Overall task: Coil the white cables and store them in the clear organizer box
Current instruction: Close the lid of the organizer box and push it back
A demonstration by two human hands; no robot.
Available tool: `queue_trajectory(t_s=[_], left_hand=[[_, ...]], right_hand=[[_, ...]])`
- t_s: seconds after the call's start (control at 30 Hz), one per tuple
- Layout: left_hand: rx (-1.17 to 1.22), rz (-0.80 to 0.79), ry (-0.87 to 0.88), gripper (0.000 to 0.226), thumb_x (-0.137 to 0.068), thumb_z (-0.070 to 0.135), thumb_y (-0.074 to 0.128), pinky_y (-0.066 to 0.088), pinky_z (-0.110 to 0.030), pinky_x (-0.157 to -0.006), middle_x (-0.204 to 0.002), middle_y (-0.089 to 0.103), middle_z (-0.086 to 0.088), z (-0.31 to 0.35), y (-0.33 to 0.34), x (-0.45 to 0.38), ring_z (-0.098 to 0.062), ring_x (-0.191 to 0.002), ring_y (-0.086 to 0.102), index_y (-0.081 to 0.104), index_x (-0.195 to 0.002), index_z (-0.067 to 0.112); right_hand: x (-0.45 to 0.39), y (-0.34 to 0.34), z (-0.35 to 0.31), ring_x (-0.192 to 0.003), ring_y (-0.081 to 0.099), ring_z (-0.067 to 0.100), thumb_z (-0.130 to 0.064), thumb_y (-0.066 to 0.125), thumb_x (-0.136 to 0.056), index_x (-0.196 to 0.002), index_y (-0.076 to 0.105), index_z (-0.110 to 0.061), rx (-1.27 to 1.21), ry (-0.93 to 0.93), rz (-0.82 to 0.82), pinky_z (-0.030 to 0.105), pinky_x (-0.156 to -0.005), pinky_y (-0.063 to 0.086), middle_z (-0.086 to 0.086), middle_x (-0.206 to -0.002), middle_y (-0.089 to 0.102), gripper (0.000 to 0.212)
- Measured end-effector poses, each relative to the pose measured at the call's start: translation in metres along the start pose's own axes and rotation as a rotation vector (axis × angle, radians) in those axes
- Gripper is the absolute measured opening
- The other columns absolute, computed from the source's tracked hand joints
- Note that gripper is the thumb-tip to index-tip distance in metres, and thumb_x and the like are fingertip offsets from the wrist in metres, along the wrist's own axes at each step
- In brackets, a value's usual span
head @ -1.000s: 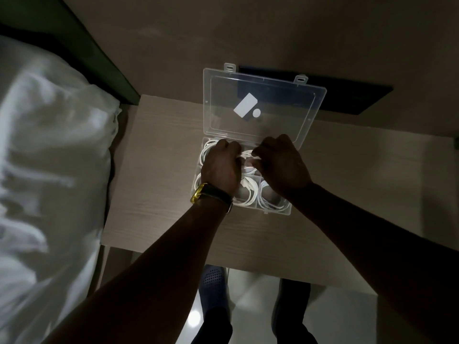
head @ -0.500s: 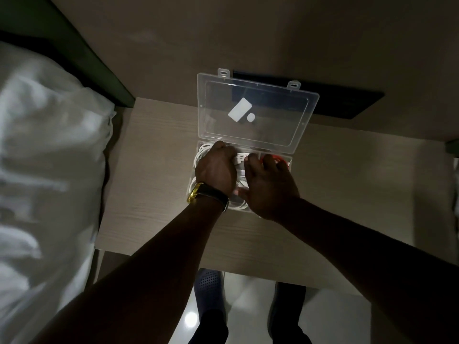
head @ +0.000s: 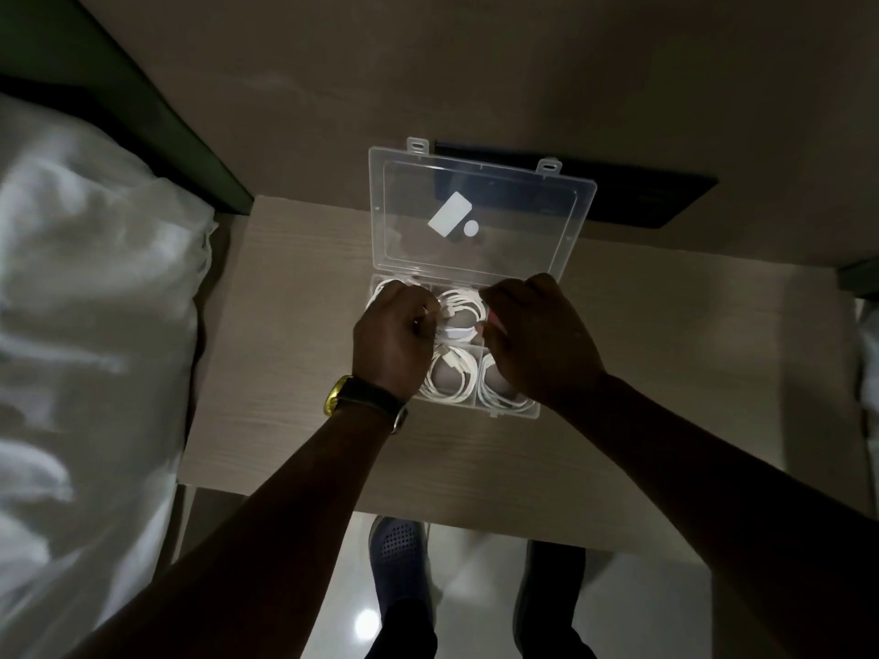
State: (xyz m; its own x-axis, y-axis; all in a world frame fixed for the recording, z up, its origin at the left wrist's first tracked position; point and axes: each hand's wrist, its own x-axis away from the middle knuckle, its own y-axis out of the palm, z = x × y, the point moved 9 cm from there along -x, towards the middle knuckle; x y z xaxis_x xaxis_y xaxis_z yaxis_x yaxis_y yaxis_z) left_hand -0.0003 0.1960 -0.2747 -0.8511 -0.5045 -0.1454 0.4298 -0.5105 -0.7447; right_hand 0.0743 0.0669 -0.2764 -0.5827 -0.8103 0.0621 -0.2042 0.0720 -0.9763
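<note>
A clear organizer box (head: 532,411) lies on a light wooden table, its lid (head: 480,216) standing open at the back. Coiled white cables fill its compartments: one coil in the far middle compartment (head: 463,304), one in the near middle (head: 452,380), one at the near right (head: 504,399). My left hand (head: 395,344), with a watch on the wrist, hovers over the left compartments, fingers curled on the end of the far middle white cable. My right hand (head: 537,340) covers the right compartments, fingers pinching the same coil's other side.
A bed with white sheets (head: 85,325) borders the table (head: 295,373) on the left. A dark flat panel (head: 642,197) sits behind the box against the wall. The table's near edge is below my forearms; my shoes (head: 399,544) show on the glossy floor.
My right hand has shifted to the right and back, uncovering the middle and near compartments. My left hand stays over the left side. The view has moved slightly.
</note>
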Motion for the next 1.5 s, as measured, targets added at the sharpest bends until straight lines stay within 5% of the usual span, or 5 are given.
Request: queue_trajectory(t_s=[0.17, 0.33, 0.5, 0.9, 1.5], left_hand=[[0.205, 0.165, -0.122, 0.019, -0.08, 0.007, 0.053, 0.051, -0.029, -0.072, -0.098, 0.063, -0.01, -0.015, -0.033, -0.022, -0.023, -0.081, 0.06, 0.063, -0.096, 0.006], [0.63, 0.066, -0.525, 0.058, -0.089, 0.007, 0.061, 0.048, -0.03, -0.097, -0.128, 0.057, 0.0, -0.04, -0.035, -0.05, -0.016, -0.118, 0.054, 0.042, -0.143, 0.018], [0.846, 0.062, -0.563, 0.042, -0.101, 0.05, 0.033, 0.051, -0.036, -0.094, -0.106, 0.074, 0.007, -0.037, -0.052, -0.036, -0.011, -0.106, 0.067, 0.07, -0.106, 0.031], [0.169, -0.32, 0.086, 0.075, -0.062, 0.037, 0.09, 0.033, -0.026, -0.114, -0.137, 0.043, -0.004, -0.056, -0.013, 0.056, -0.02, -0.143, 0.034, 0.061, -0.126, 0.009], [-0.352, -0.343, 0.494, 0.069, -0.083, 0.046, 0.071, 0.035, -0.054, -0.111, -0.139, 0.05, -0.029, -0.054, 0.009, 0.06, -0.05, -0.135, 0.034, 0.055, -0.124, -0.007]], right_hand=[[0.009, -0.043, 0.048, -0.088, 0.06, 0.025, -0.014, 0.061, -0.087, -0.098, 0.063, -0.01, -0.462, 0.314, 0.337, 0.039, -0.077, 0.051, 0.008, -0.101, 0.064, 0.012], [0.007, -0.039, 0.101, -0.109, 0.061, 0.021, -0.036, 0.068, -0.084, -0.125, 0.051, -0.015, -1.182, 0.704, 0.494, 0.037, -0.087, 0.054, 0.004, -0.125, 0.06, 0.05], [0.023, -0.055, 0.086, -0.112, 0.064, 0.017, -0.046, 0.04, -0.101, -0.118, 0.062, -0.018, -1.398, 0.617, 0.461, 0.037, -0.091, 0.053, 0.001, -0.12, 0.069, 0.04], [0.101, 0.023, 0.01, -0.128, 0.043, 0.029, -0.039, 0.074, -0.075, -0.117, 0.068, -0.014, -0.42, 0.056, 0.131, 0.033, -0.107, 0.037, 0.009, -0.129, 0.057, 0.049], [0.093, 0.044, 0.003, -0.116, 0.05, 0.037, -0.034, 0.07, -0.085, -0.111, 0.066, -0.011, -0.03, -0.018, 0.248, 0.045, -0.099, 0.042, 0.016, -0.119, 0.066, 0.035]])
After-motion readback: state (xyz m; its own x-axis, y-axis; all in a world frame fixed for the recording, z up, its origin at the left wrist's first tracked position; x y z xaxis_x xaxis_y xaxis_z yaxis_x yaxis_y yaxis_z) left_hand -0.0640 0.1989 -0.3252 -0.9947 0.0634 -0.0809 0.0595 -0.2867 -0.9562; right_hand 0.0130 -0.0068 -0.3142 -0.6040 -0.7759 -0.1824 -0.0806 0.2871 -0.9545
